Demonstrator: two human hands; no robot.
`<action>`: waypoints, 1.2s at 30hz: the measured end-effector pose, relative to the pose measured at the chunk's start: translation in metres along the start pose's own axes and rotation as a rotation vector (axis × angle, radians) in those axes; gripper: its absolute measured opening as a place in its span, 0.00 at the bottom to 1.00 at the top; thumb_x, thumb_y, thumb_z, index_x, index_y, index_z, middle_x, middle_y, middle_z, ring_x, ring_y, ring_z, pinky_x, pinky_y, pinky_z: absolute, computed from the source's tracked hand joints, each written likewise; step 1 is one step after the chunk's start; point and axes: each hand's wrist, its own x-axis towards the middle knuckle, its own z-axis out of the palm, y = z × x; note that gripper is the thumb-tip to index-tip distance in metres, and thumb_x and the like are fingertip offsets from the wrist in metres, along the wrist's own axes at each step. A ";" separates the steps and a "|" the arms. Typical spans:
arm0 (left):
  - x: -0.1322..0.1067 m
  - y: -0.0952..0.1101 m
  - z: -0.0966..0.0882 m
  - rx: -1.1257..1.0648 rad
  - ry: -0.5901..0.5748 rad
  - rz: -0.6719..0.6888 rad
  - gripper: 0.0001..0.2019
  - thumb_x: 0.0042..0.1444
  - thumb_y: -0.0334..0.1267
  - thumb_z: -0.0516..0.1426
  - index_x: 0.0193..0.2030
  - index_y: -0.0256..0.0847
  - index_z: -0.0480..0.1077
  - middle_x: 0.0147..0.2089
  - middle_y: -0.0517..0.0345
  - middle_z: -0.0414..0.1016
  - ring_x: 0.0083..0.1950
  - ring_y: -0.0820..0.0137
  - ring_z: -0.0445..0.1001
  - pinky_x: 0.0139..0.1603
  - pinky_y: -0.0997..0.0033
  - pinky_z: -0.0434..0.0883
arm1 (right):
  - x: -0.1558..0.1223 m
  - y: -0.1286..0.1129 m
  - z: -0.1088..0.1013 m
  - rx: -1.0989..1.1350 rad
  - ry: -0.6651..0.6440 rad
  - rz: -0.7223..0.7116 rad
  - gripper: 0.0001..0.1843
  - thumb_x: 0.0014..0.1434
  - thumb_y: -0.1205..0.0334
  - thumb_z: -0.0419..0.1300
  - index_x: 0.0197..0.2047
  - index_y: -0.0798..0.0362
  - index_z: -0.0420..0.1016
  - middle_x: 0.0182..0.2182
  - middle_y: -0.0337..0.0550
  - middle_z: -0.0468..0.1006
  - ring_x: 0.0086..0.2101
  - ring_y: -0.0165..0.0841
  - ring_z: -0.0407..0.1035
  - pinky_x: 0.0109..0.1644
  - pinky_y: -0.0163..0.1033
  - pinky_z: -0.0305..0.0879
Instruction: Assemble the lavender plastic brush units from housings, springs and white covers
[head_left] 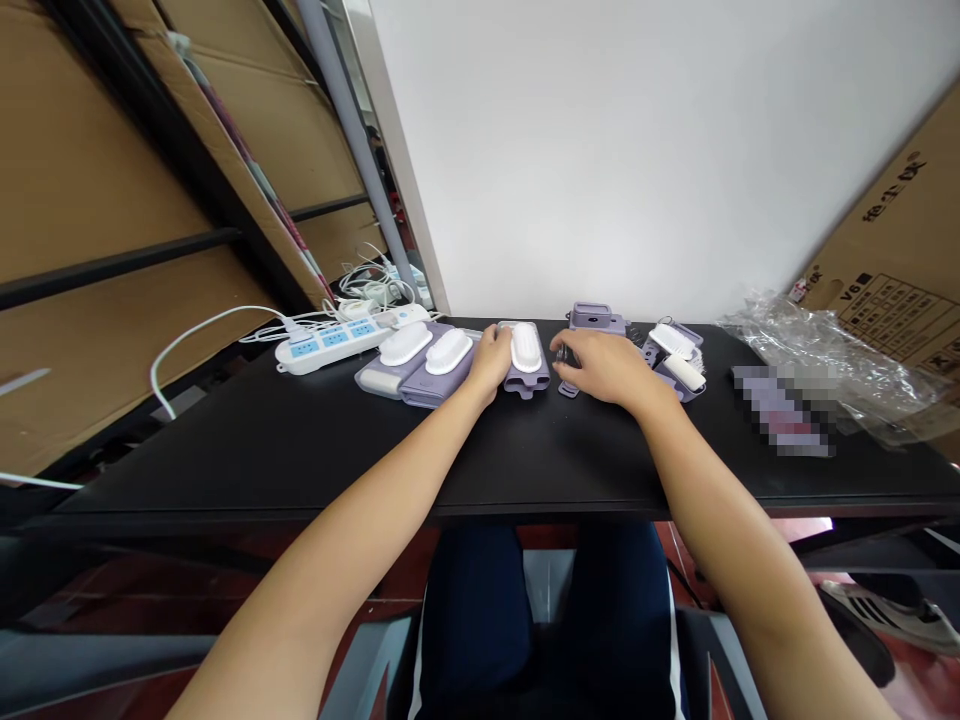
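Observation:
My left hand (493, 362) is closed on the left edge of a purple case (519, 383) with a white oval lidded piece (526, 347) on top. Just right of that case, my right hand (606, 365) has its fingers curled toward the thumb. A small dark, shiny thing shows between those fingertips, too small to name. Beyond the right hand lies a purple holder (591, 315) with a rectangular frame, partly covered by the hand. Left of my left hand, two more purple cases (433, 388) carry white oval pieces (449, 352).
White oval pieces (671, 341) and purple parts crowd together right of my right hand. Farther right are a blurred purple packet (784, 412) and crumpled clear plastic (795, 345). A power strip (330, 342) with cables sits at left. Cardboard boxes (892, 260) flank the black table (300, 450).

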 end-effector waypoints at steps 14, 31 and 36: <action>0.001 0.002 0.006 0.045 0.009 -0.030 0.26 0.65 0.37 0.56 0.69 0.35 0.69 0.77 0.40 0.65 0.79 0.55 0.63 0.79 0.56 0.58 | 0.006 -0.015 0.022 -0.313 -0.325 0.163 0.17 0.67 0.61 0.59 0.54 0.56 0.83 0.48 0.62 0.86 0.51 0.51 0.81 0.48 0.46 0.70; -0.054 0.049 -0.004 -0.081 -0.278 0.438 0.22 0.70 0.55 0.53 0.50 0.40 0.81 0.40 0.53 0.85 0.38 0.65 0.79 0.38 0.69 0.75 | 0.006 -0.012 0.027 0.188 0.620 0.172 0.18 0.74 0.56 0.52 0.58 0.46 0.81 0.65 0.53 0.70 0.49 0.43 0.75 0.44 0.45 0.70; -0.054 0.052 -0.001 -0.289 -0.472 0.325 0.21 0.67 0.53 0.57 0.53 0.40 0.80 0.48 0.50 0.84 0.49 0.60 0.82 0.41 0.68 0.79 | 0.006 -0.014 0.035 0.247 0.532 0.084 0.20 0.72 0.59 0.56 0.62 0.44 0.79 0.61 0.53 0.71 0.46 0.40 0.76 0.42 0.42 0.70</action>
